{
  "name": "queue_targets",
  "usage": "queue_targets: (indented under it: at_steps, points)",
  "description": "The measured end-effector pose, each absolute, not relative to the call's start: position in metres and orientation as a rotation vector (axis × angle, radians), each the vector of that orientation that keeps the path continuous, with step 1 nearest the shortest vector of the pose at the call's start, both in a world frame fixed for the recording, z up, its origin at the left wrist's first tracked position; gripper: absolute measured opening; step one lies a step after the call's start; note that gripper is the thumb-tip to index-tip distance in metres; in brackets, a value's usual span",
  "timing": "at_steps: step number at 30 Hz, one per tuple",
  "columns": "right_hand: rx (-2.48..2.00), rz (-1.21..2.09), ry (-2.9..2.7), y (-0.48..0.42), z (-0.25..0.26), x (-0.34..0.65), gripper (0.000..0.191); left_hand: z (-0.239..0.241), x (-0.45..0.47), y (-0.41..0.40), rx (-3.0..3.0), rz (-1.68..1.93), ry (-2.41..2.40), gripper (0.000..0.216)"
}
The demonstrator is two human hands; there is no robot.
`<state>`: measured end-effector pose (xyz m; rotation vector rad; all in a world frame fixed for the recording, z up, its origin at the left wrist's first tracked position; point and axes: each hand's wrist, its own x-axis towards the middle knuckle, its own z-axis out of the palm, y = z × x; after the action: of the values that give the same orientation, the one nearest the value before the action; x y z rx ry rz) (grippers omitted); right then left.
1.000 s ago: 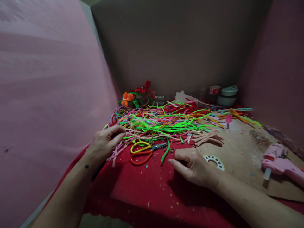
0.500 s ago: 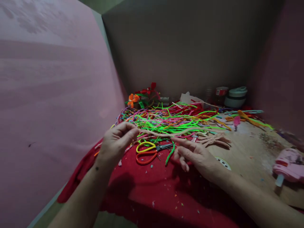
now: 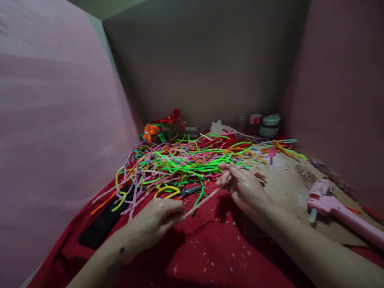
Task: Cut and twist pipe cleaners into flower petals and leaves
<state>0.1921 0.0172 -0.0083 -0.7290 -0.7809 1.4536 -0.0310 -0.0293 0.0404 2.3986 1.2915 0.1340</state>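
Observation:
A beige pipe cleaner [image 3: 204,202] stretches on a slant between my hands. My left hand [image 3: 157,220] is closed on its lower end, low over the red cloth [image 3: 192,256]. Farther up, my right hand [image 3: 247,192] pinches the same pipe cleaner, whose free end sticks out beyond the fingers. Just past my left hand lie scissors [image 3: 171,191] with a yellow handle loop, their other loop mostly hidden by that hand. Behind both hands spreads a tangled heap of coloured pipe cleaners [image 3: 180,160], bright green in the middle.
A pink glue gun [image 3: 325,202] lies on the cardboard [image 3: 288,188] at right. A flat black object [image 3: 103,226] rests on the cloth at left. Pipe-cleaner flowers [image 3: 150,132] and a lidded container [image 3: 270,125] stand at the back. Pink walls [image 3: 60,140] flank the space.
My left hand has come down and nearer with the pipe cleaner's end. My right hand has risen and its fingers have closed round the strand. The view has shifted right.

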Motion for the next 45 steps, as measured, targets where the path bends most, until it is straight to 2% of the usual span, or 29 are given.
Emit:
queue_targets:
  at_steps: [6, 11, 17, 20, 23, 27, 30, 33, 37, 42, 45]
  points:
    - [-0.805, 1.388, -1.03, 0.016, -0.012, 0.19, 0.034, 0.058, -0.046, -0.02, 2.226, 0.355, 1.372, 0.025]
    - [-0.799, 1.522, -1.142, 0.01, -0.014, 0.187, 0.03, 0.07, -0.027, -0.011, 1.995, 0.691, 1.456, 0.024]
    - [-0.772, 1.589, -1.1, 0.003, -0.005, 0.182, 0.005, 0.062, -0.003, 0.012, 1.542, 1.038, 1.302, 0.022]
    - [-0.722, 1.619, -1.06, -0.002, 0.0, 0.181, 0.019, 0.055, 0.002, 0.025, 1.369, 1.143, 1.175, 0.021]
    - [-0.612, 1.634, -1.028, -0.002, -0.001, 0.181, 0.02, 0.052, 0.003, 0.033, 1.395, 1.111, 1.179, 0.019]
    - [-0.556, 1.729, -0.996, 0.003, -0.005, 0.184, 0.015, 0.058, -0.001, 0.035, 1.906, 0.848, 1.324, 0.014]
    - [-0.565, 1.906, -1.0, 0.004, -0.004, 0.188, 0.011, 0.064, 0.002, 0.03, 2.172, 0.802, 1.343, 0.022]
    - [-0.525, 2.066, -1.003, 0.002, -0.002, 0.19, 0.009, 0.062, 0.015, 0.021, 1.887, 0.733, 1.159, 0.027]
    - [-0.426, 2.176, -1.014, 0.001, -0.002, 0.19, 0.012, 0.048, 0.033, 0.017, 1.558, 0.757, 0.958, 0.017]
    - [-0.471, 2.013, -0.942, 0.007, -0.008, 0.189, 0.007, 0.035, 0.036, 0.024, 1.428, 1.021, 1.003, 0.023]
    - [-0.522, 2.033, -0.895, 0.008, -0.01, 0.188, 0.011, 0.029, 0.036, 0.027, 1.329, 0.998, 1.017, 0.025]
